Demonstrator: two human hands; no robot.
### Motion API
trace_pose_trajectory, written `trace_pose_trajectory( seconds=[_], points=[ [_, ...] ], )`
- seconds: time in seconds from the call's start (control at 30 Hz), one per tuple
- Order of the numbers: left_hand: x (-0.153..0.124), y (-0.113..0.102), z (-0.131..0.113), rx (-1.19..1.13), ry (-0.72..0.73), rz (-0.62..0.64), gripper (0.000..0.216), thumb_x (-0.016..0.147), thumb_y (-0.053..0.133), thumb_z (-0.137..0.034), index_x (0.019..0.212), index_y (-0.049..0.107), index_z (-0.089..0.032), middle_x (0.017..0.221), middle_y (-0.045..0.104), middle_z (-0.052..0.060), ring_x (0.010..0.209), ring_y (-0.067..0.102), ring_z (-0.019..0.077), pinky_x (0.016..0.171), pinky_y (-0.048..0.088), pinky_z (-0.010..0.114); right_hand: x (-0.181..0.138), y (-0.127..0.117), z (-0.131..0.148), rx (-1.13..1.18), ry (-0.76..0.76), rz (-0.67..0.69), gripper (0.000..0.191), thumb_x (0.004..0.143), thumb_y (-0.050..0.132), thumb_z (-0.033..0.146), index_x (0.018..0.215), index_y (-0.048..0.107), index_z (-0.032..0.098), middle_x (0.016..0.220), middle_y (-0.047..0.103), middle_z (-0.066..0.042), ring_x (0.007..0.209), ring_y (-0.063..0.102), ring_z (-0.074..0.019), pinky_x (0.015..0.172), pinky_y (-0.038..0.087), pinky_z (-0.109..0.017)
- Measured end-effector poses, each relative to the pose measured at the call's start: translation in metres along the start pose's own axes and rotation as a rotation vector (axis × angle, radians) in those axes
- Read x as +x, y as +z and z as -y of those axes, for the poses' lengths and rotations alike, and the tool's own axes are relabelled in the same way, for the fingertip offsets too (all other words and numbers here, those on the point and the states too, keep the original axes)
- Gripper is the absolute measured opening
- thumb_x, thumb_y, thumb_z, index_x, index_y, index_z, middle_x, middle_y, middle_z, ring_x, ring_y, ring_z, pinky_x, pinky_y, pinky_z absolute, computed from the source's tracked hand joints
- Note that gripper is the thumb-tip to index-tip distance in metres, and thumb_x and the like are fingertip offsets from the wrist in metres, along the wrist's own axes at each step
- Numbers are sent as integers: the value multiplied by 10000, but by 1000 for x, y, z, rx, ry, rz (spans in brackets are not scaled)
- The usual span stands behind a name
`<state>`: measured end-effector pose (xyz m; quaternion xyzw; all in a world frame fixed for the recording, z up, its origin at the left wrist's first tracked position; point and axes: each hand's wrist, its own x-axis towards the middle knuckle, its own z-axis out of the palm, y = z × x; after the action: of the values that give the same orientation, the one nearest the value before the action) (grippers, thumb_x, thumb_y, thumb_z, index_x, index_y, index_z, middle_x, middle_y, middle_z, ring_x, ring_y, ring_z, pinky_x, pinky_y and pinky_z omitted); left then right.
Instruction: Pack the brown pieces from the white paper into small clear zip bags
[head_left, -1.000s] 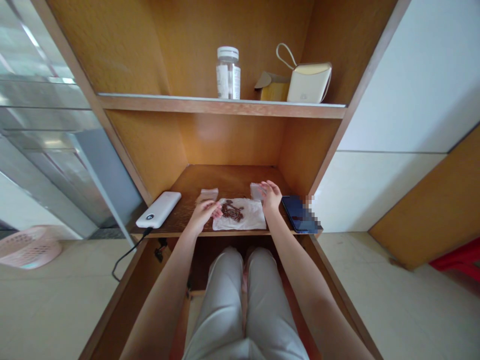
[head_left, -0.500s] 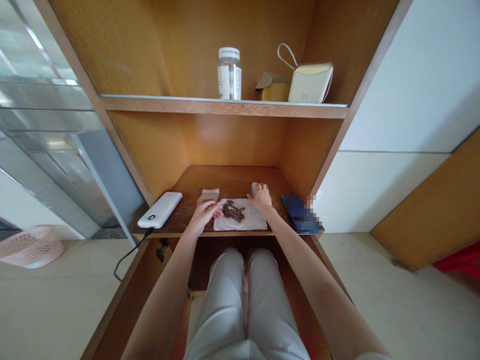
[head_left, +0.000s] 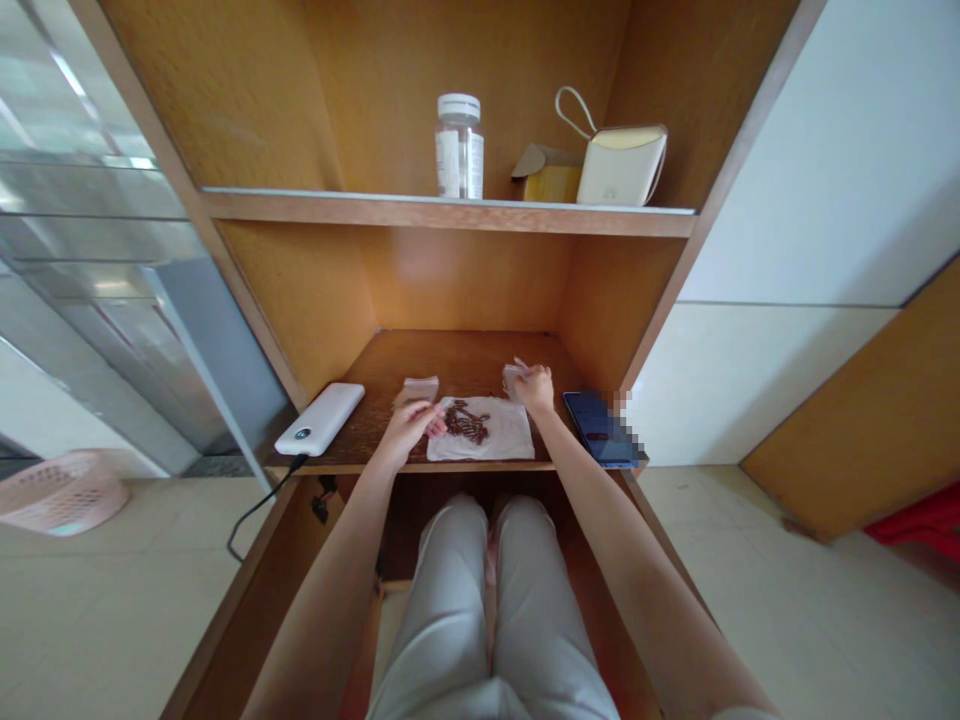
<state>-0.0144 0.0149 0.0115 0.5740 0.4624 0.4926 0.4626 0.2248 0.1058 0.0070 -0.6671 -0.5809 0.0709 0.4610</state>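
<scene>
A white tissue (head_left: pixel 502 440) lies on the lower wooden shelf (head_left: pixel 442 360) with a small heap of dark brown pieces (head_left: pixel 465 422) on it. My left hand (head_left: pixel 411 424) rests at the tissue's left edge, fingers curled close to the heap; I cannot make out whether it holds anything. My right hand (head_left: pixel 536 388) is closed on a small clear plastic bag (head_left: pixel 514 377) at the tissue's far right corner. A second small clear bag (head_left: pixel 418 388) lies just beyond my left hand.
A white power bank (head_left: pixel 319 419) with a black cable sits at the shelf's left front; a dark phone (head_left: pixel 598 428) lies at the right. On the upper shelf stand a clear jar (head_left: pixel 459 147), a yellow box (head_left: pixel 545 176) and a cream pouch (head_left: pixel 619 163). A pink basket (head_left: pixel 52 492) is on the floor.
My right hand was open over the small bag, came down onto it and has closed on it, lifting its edge. My left hand has stayed put.
</scene>
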Motion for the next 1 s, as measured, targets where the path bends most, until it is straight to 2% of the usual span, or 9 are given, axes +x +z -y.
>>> trace_pose_trajectory(
  seconds=[0.07,0.13,0.23,0.3,0.43,0.6,0.73,0.9,1.0],
  points=[
    [-1,0,-1,-7,2,-3,335,703,621,-484,727,612,-150,610,657,46,528,596,151,511,443,255,2,-3,-1,76,1,-75,84,672,475,144,660,557,159,785,586,-94,818,540,-219,785,437,-369],
    [-1,1,-2,-13,1,-8,334,700,625,-485,725,611,-152,608,657,46,525,596,153,509,442,256,3,-8,2,153,-44,-163,108,680,481,145,592,535,176,722,579,-84,810,527,-224,797,429,-382],
    [-2,1,-2,-17,6,-13,341,690,633,-492,724,607,-154,604,656,48,521,595,156,508,441,261,-1,-15,14,305,-150,-281,104,724,515,204,638,570,181,750,596,-71,836,514,-217,822,415,-383],
    [-2,1,-3,-17,6,-15,346,686,636,-495,722,605,-153,601,655,48,517,594,156,510,441,262,-9,-18,24,432,-165,-305,141,771,512,273,718,600,177,793,602,-65,791,522,-194,755,431,-338],
    [-2,2,-3,-28,6,-13,336,691,635,-483,718,605,-149,595,654,46,510,589,149,506,440,257,-32,-17,37,575,-200,-241,196,829,477,336,807,587,175,740,607,-31,668,532,-144,655,427,-267],
    [-3,2,-2,-39,28,-52,317,716,616,-466,725,601,-149,568,638,30,483,575,143,482,427,248,-52,-13,32,486,-325,-121,121,829,488,276,818,572,190,760,629,-22,734,580,-150,728,437,-281],
    [-7,4,-5,25,114,-118,287,745,584,-452,727,606,-166,535,617,9,480,574,148,495,435,252,-58,-15,27,453,-361,-81,97,815,500,266,802,565,195,775,635,-21,756,592,-160,735,448,-289],
    [-5,20,-22,169,233,-82,221,736,610,-392,702,642,-177,563,635,20,559,599,163,597,451,269,-62,-17,29,448,-455,-45,122,819,489,266,756,569,197,747,615,-18,744,576,-162,724,447,-292],
    [3,35,-36,-19,227,-31,228,733,610,-392,717,651,-168,672,670,45,706,636,189,722,468,302,-63,-20,32,440,-495,-32,156,833,486,284,744,584,202,734,617,-27,760,567,-172,724,445,-303]
  ],
)
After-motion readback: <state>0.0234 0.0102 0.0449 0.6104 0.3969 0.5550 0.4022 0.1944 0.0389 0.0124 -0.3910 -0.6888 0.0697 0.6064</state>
